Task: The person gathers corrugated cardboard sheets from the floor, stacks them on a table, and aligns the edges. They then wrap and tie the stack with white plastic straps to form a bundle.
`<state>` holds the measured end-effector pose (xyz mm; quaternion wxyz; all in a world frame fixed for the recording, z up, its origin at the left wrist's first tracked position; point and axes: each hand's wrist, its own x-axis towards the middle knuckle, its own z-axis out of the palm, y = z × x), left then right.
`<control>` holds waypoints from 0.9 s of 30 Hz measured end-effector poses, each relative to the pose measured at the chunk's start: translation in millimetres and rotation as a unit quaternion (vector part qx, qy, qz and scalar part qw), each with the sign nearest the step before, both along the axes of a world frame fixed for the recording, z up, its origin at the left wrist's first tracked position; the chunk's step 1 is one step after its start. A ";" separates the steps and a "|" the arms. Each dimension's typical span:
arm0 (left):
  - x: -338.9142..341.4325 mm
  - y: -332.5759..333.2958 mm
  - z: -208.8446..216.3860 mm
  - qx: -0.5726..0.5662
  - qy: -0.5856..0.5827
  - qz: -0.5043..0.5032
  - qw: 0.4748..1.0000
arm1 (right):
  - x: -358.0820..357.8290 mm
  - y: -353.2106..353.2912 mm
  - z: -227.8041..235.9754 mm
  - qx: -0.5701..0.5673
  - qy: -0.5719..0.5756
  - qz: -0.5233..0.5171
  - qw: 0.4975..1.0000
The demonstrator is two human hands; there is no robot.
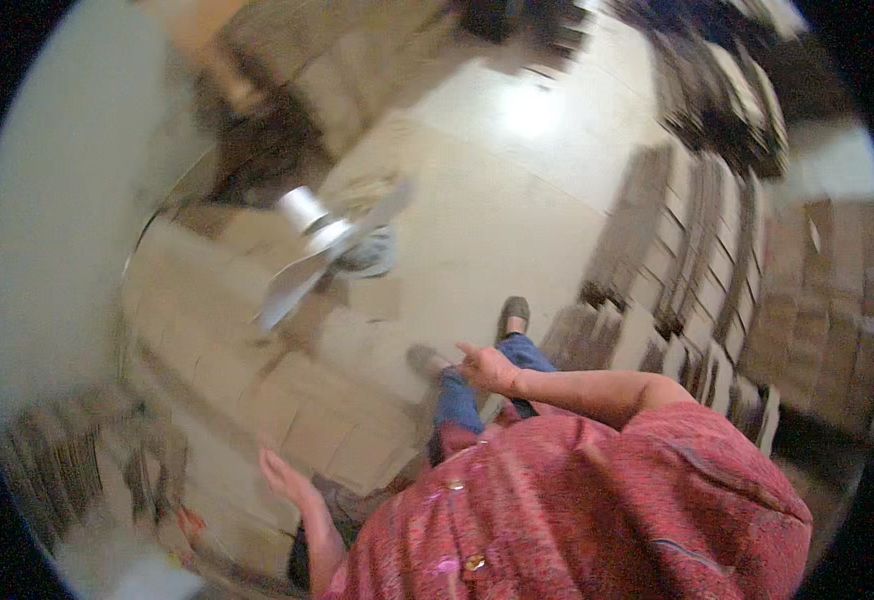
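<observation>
Both hands are seen empty with fingers spread wide: the left hand (285,478) is held just above flattened brown cardboard sheets (287,390) lying stacked on the pale floor (517,200). The right hand (487,368) is raised over the knees. Bundled cardboard stacks (697,260) are lined up at the right. A white fan (322,245) is blurred.
</observation>
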<state>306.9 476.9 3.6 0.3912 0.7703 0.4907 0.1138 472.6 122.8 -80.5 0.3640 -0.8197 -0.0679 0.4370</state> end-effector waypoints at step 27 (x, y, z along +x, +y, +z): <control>259.7 -487.5 -89.1 -0.262 0.251 -0.688 0.629 | -121.2 -292.0 47.1 0.122 0.182 -0.602 0.768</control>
